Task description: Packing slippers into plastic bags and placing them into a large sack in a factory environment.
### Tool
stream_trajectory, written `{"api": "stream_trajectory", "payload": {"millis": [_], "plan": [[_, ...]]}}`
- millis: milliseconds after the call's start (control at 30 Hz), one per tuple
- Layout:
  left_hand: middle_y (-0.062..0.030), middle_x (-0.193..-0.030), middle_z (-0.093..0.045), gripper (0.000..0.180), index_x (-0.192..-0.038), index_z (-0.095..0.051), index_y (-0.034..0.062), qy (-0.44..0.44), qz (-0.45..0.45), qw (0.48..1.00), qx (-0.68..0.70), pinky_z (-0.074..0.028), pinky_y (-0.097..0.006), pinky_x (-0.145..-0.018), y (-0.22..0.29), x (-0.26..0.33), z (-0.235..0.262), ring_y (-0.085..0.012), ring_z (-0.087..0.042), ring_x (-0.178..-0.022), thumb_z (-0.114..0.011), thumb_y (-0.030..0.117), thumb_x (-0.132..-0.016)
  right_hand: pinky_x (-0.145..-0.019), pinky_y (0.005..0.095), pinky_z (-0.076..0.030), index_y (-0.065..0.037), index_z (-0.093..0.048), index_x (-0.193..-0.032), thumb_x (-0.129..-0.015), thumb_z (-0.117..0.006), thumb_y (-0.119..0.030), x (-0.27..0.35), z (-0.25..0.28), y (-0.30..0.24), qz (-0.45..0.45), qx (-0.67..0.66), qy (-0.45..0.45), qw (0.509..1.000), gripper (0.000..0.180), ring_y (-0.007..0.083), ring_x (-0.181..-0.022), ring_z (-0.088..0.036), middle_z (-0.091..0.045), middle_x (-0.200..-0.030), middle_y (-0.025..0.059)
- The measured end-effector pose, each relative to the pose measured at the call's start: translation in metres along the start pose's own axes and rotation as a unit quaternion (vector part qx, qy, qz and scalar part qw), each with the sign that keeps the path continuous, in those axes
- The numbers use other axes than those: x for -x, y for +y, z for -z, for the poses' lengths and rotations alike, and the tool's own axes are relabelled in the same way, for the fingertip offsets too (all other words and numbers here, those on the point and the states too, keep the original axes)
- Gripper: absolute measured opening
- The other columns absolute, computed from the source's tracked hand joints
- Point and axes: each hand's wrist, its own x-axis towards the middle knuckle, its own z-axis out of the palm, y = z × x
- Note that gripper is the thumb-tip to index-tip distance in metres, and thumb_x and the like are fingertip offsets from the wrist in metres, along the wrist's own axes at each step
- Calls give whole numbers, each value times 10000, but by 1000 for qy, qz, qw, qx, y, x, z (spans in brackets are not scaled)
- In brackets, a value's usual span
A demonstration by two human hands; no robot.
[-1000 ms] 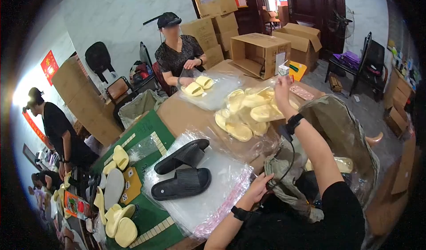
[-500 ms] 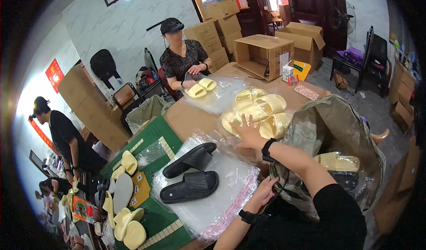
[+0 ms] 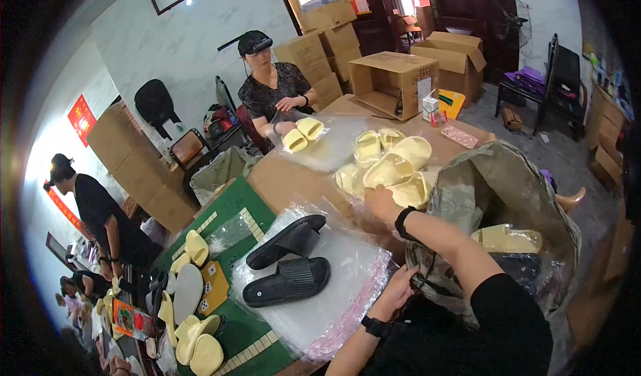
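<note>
My right hand reaches over the cardboard-topped table, its fingers closed at the near end of a pale yellow slipper. That slipper lies among several others of its kind, some in clear plastic. My left hand grips the rim of a grey-green woven sack, which stands open at the table's right side. Inside the sack are a yellow slipper and a black one, both bagged. Left of my hands, a pair of black slippers rests on a stack of clear plastic bags with pink edges.
Across the table, a co-worker handles yellow slippers in a clear bag. Open cardboard boxes, a small carton and a pink phone are beyond the pile. More slippers lie on a green board at left.
My right hand has gone from spread fingers over the slipper pile to closed fingers, slightly lower and nearer me. The left hand stays on the sack's rim.
</note>
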Motion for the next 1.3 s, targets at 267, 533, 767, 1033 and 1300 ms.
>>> {"api": "stream_trajectory", "payload": {"millis": [267, 533, 767, 1033, 1300], "plan": [[-100, -1101, -597, 253, -1167, -485, 34, -25, -46, 996, 74, -524, -299, -754, -6, -6, -4, -183, -617, -906, -462, 120, -930, -608, 402, -500, 22, -517, -868, -739, -586, -66, -12, 104, 87, -55, -180, 164, 968, 171, 334, -811, -563, -526, -957, 161], [-84, -1086, -592, 252, -1153, -493, 41, -10, -39, 999, 17, -513, -328, -808, 7, 2, -19, -179, -573, -1008, -486, 139, -921, -611, 350, -440, 20, -553, -836, -762, -617, -104, 37, 205, 156, -88, -324, 422, 842, 158, 266, -667, -559, -564, -746, 114], [-73, -1089, -586, 257, -1162, -499, 76, -17, -53, 998, 27, -537, -379, -736, 16, 6, -19, -203, -596, -960, -484, 174, -925, -591, 194, -394, -4, -618, -949, -857, -583, -157, 126, 323, 178, -191, -514, 354, 757, 181, 37, -671, -487, -585, -792, -16], [-70, -1095, -584, 269, -1190, -472, 108, -1, -72, 997, 43, -540, -378, -717, 21, 10, -35, -213, -599, -956, -483, 163, -927, -594, 248, -387, -19, -555, -773, -794, -582, -177, 257, 318, 244, -272, -377, 284, 838, 162, 87, -628, -457, -486, -676, -15], [-63, -1096, -572, 253, -1189, -426, 121, -14, -202, 969, 141, -544, -386, -728, 32, 12, -38, -207, -596, -954, -459, 148, -939, -616, 407, -459, -53, -541, -798, -723, -586, -124, 275, 269, 154, -76, -149, 11, 986, 112, 317, -705, -562, -543, -768, 116]]}}
